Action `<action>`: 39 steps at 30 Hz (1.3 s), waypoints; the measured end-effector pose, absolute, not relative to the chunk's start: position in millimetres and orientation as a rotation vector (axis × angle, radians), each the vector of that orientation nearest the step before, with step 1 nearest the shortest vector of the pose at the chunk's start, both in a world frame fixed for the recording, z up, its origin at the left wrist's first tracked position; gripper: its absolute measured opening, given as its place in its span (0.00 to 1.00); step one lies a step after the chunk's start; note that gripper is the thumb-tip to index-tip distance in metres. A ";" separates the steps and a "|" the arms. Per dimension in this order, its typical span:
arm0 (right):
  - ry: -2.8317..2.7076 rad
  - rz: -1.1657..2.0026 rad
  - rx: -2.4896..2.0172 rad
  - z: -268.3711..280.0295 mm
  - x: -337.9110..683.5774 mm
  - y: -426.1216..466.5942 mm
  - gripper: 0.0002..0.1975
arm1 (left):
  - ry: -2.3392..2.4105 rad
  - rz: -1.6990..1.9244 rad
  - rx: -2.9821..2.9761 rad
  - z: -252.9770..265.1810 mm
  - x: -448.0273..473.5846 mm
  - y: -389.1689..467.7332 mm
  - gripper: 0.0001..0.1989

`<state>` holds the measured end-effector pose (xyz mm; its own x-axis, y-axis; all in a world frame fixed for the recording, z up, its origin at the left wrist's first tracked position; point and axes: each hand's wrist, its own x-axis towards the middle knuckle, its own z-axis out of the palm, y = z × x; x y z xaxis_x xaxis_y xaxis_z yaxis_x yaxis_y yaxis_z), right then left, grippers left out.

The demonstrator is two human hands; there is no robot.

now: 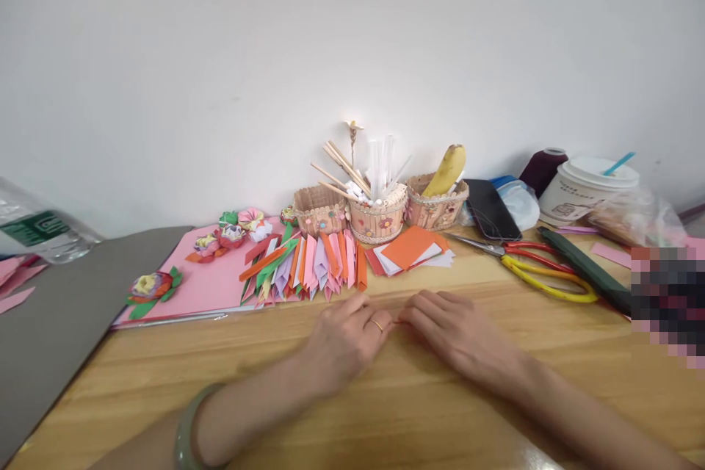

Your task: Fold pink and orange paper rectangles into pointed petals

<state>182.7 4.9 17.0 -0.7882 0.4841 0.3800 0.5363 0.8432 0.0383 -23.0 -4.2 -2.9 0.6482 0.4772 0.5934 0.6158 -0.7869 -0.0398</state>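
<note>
My left hand (352, 334), with a ring on one finger and a bangle at the wrist, rests on the wooden table with its fingers closed. My right hand (449, 327) is close beside it, fingers curled and pressed down. A thin sliver of orange-red paper (402, 322) shows in the small gap between the hands; the rest is hidden under the fingers. Just beyond lie a row of folded paper strips (308, 264) in several colours and a stack of paper rectangles (410, 248), orange on top.
Paper flowers (151, 290) sit on a pink sheet (195, 290) at left, near a plastic bottle (44, 228). Baskets (377, 224) hold sticks and a banana (447, 169). Rightward are scissors (537, 264), a phone (492, 209), a lidded cup (587, 191) and a dark green object (584, 272).
</note>
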 end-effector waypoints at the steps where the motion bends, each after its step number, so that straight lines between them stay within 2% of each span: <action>1: -2.642 -0.176 -0.772 18.7 186.8 6.8 0.19 | -0.882 -0.858 -2.624 -0.1 -25.6 -4.0 0.13; 13: -2.418 0.044 -0.818 26.2 204.6 16.8 0.12 | -0.668 -0.877 -2.649 51.7 -62.6 -11.4 0.13; 18: -2.227 -0.011 -1.047 22.2 214.6 28.6 0.12 | -1.019 -0.771 -2.222 51.0 -96.4 6.3 0.10; 23: -2.256 -0.021 -1.116 18.8 212.2 28.1 0.12 | -1.193 -0.703 -2.138 37.5 -100.0 26.0 0.14; 27: -2.247 -0.071 -1.173 15.4 213.5 27.3 0.11 | -1.222 -0.747 -2.123 34.2 -106.2 17.4 0.11; 31: -2.212 -0.166 -1.218 11.4 213.2 33.3 0.10 | -1.275 -0.806 -2.080 38.4 -123.9 9.8 0.13; 35: -2.215 -0.277 -1.226 1.8 210.9 45.6 0.15 | -1.204 -0.841 -2.144 37.8 -133.0 12.0 0.15; 39: -2.284 -0.363 -1.197 -10.7 211.5 56.8 0.21 | -1.020 -0.880 -2.258 33.0 -121.2 12.2 0.13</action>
